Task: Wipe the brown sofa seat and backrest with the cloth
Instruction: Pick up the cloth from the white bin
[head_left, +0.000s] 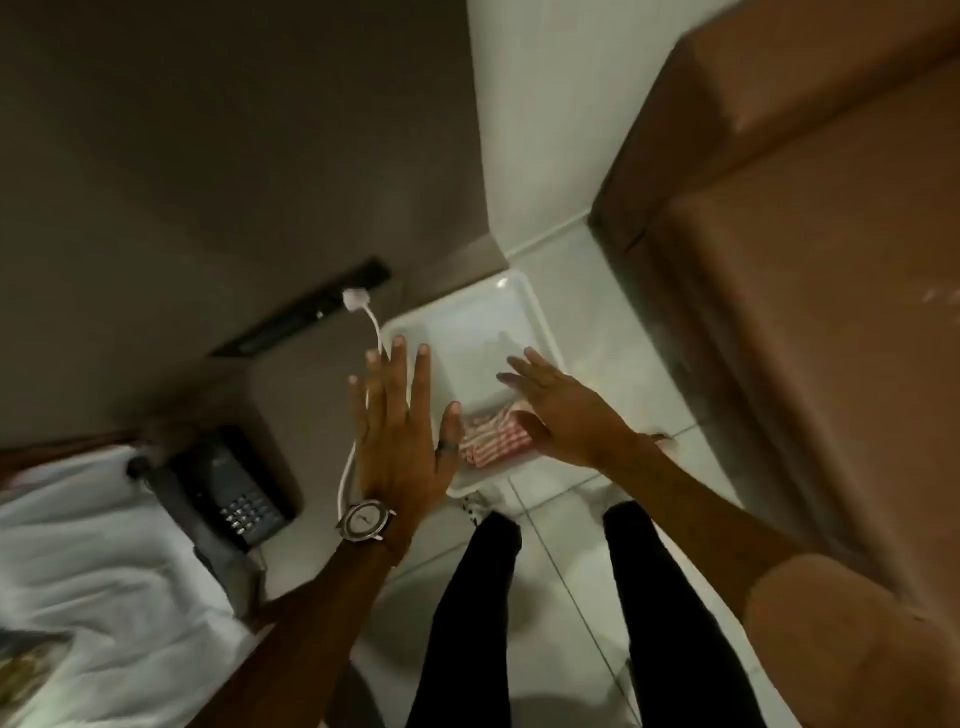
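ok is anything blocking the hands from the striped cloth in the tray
Nothing visible does. The cloth lies uncovered in the white tray, between the open left hand and right hand held above it.

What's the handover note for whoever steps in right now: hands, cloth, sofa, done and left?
Left hand: open, fingers spread, holding nothing, above the left edge of the white plastic tray on the tiled floor.
Right hand: open, palm down, empty, over the tray's right side.
Red-and-white striped cloth: folded, lying in the near end of the tray, between the two hands, not gripped.
Brown sofa: to the right of the tray; pale specks show on the seat near its right edge.
Done: nothing wiped that can be seen.
Left: pick up the cloth, wipe the seat, then the backrest.
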